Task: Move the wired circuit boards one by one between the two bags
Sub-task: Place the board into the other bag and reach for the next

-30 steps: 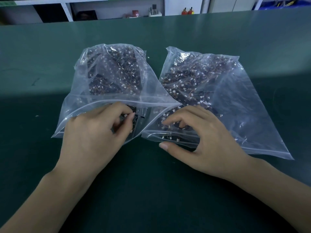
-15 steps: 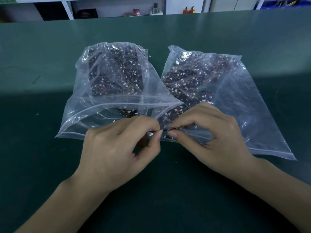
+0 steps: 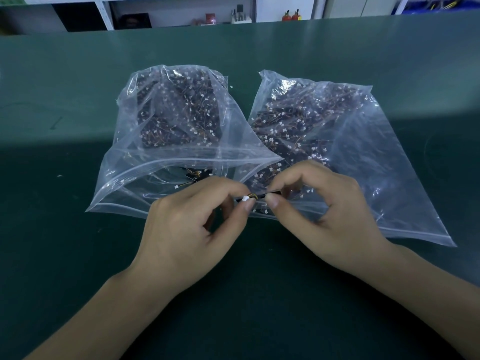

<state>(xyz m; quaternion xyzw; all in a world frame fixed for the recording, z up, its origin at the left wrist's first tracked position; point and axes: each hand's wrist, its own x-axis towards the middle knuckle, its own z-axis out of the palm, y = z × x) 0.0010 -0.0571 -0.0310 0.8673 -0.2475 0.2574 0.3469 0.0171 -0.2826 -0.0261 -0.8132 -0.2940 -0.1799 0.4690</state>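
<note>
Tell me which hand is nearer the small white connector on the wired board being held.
Left. The left hand pinches the white connector itself; the right hand grips the board's dark end just beside it.

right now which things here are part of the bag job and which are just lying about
Part of the job:
left bag
right bag
wired board pinched between left hand and right hand

Just lying about:
green table
shelf clutter behind it
two red bottles

Both bags, the left bag and the right bag, are clear, glossy, crinkled plastic film. Beneath them the table has a smooth, matt dark-green mat surface.
</note>
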